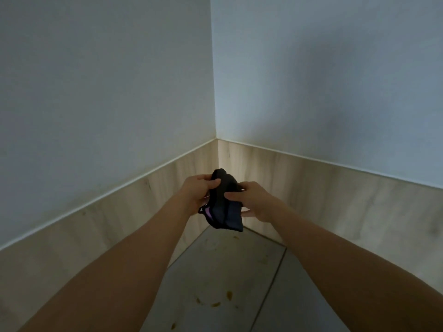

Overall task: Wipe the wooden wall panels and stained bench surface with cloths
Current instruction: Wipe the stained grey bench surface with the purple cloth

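Right now both hands are busy with 1 dark cloth (225, 202), held up in front of the corner where the 2 wooden wall panels meet. The left hand (197, 191) has its fingers curled over the cloth's upper left edge, thumb on top; the right hand (251, 200) pinches the right side, thumb pressed across the fabric. The cloth hangs bunched between them, with a pink-edged fold showing at its lower left, and it touches neither panel nor bench.

Below, the stained bench surface (223, 271) runs into the corner, and orange-brown spots sit on it near the bottom of the view (a few more lie further down towards the lower edge). The left wall panel (100, 226) and the right wall panel (347, 195) both carry faint grey smudges beneath the white trim.

The step in hand looks like readying the cloth. It would go best folded into a flat pad with a clean face outward, so the palm can press evenly instead of dragging a loose wad. Wiping the panels before the surface seems wise, since anything loosened would fall onto the bench. The spots probably need firmer, repeated passes.
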A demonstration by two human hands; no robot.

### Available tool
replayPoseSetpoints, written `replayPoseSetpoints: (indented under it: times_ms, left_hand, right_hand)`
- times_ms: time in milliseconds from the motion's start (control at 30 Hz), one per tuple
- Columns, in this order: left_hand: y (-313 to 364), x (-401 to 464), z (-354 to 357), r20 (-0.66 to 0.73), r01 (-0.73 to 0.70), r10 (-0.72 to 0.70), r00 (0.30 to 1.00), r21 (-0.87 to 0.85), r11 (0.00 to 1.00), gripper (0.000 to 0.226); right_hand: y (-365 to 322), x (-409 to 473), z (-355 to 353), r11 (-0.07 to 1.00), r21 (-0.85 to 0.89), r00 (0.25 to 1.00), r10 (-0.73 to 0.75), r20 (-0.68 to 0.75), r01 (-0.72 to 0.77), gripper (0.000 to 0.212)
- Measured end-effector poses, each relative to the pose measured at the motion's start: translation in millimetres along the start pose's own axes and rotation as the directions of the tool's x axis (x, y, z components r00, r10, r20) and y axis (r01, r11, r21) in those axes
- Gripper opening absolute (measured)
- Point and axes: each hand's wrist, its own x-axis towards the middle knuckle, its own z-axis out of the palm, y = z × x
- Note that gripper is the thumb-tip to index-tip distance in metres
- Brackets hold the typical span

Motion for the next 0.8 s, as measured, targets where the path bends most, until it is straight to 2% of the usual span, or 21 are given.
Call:
replayPoseSetpoints:
  times_ms: [133,200,267,367,467,600,667,800]
  left_hand:
    - [15,-1,0,-0.017,-0.078,0.079,0.997,0.045,0.996,0.022]
    - [19,-1,0,-0.054,-0.08,0.082,0.995,0.03,0.996,0.018]
    - [21,-1,-1,-0.088,-0.074,0.074,0.993,-0.002,0.997,0.02]
    - [19,1,-1,-0.119,-0.058,0.051,0.992,-0.051,0.997,0.026]
    - [18,1,-3,-0.13,-0.036,0.025,0.991,-0.08,0.996,0.035]
    - [20,-4,-3,-0.103,-0.049,0.042,0.994,-0.068,0.996,0.028]
    - [19,-8,-5,-0.1,-0.055,0.05,0.994,-0.056,0.997,0.027]
    - [14,-10,-18,-0.07,-0.048,0.047,0.996,-0.021,0.999,0.04]
  right_hand:
    - [-14,2,-2,0.946,-0.322,0.992,-0.079,-0.102,0.042,0.033]
    - [-21,-1,1,0.903,-0.425,0.986,-0.125,-0.114,0.065,0.05]
    - [-27,-4,6,0.892,-0.435,0.972,-0.196,-0.131,0.122,0.06]
    - [-36,-8,12,0.86,-0.466,0.966,-0.254,-0.041,0.207,0.037]
    - [-39,-16,16,0.915,-0.336,0.975,-0.211,0.07,0.222,0.027]
    - [-37,-9,17,0.881,-0.398,0.956,-0.293,-0.033,0.256,0.015]
    - [-38,-6,16,0.884,-0.389,0.957,-0.289,-0.019,0.259,0.012]
    - [-37,0,9,0.91,-0.354,0.965,-0.254,-0.057,0.218,0.019]
